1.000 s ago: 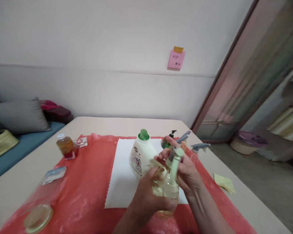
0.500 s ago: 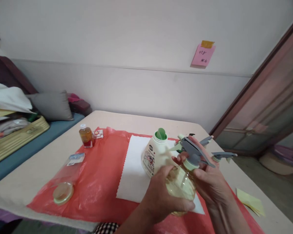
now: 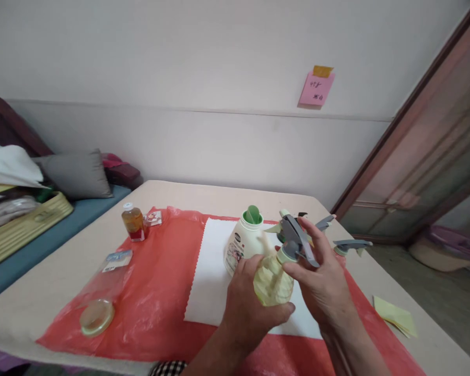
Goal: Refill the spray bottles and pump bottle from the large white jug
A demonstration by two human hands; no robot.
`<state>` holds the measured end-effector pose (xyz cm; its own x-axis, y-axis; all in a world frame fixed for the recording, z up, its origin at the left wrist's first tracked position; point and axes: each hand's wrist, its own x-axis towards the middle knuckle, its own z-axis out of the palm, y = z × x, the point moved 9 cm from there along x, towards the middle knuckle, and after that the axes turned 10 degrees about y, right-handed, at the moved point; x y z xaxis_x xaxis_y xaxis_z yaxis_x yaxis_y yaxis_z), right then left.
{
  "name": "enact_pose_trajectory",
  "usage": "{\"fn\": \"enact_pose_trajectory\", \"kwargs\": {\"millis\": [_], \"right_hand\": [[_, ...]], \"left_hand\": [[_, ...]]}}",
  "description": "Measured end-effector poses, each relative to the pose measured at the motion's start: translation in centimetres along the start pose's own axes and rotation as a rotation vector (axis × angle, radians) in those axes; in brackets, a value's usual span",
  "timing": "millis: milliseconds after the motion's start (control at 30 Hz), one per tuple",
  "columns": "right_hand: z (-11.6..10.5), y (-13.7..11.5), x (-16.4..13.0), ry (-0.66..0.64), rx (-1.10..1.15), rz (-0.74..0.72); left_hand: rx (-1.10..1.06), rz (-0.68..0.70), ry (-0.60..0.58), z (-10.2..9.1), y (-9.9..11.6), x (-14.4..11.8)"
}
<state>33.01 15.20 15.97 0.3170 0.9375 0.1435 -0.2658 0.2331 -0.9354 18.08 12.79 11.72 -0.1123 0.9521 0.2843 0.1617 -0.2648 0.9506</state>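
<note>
Over the white cloth on the red plastic sheet, the spray bottle is up in the air between both hands, leaning a bit. Left hand is wrapped around its rounded body, thumb underneath, and has hold of it. Right hand is half curled around the spray head, thumb by the collar, index finger up behind it; the other fingers are mostly hidden, so can't tell how firm that grip is.

Progress-wise, I'd say the fitting part looks mostly done: the spray head sits on the neck. Whether it's screwed down tight, no idea. Setting the bottle down isn't done yet. Can't make out any liquid level in it either.

Material stuff: the bottle is see-through yellowish plastic with a faceted, bulgy shape; the spray head is matte grey with a pale green nozzle and collar. Just behind is a smooth cream jug, mouth uncapped, rounded green piece poking out. Cloth has a zigzag edge and lies flat, while the sheet is shiny, thin and crinkled.
</note>
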Motion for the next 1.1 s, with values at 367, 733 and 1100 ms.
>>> {"fn": "enact_pose_trajectory", "kwargs": {"millis": [367, 733, 1100], "right_hand": [[1.7, 0.4, -1.1, -0.095, 0.136, 0.066], [1.8, -0.1, -0.3, -0.016, 0.052, -0.016], [-3.9, 1.3, 3.6, 0.319, 0.067, -0.058]], "left_hand": [[-0.078, -0.101, -0.012, -0.7, 0.4, 0.5], [0.023, -0.099, 0.325, -5.5, -1.5, 2.4], [0.312, -0.250, 0.802, -14.3, -10.7, 11.2]]}}
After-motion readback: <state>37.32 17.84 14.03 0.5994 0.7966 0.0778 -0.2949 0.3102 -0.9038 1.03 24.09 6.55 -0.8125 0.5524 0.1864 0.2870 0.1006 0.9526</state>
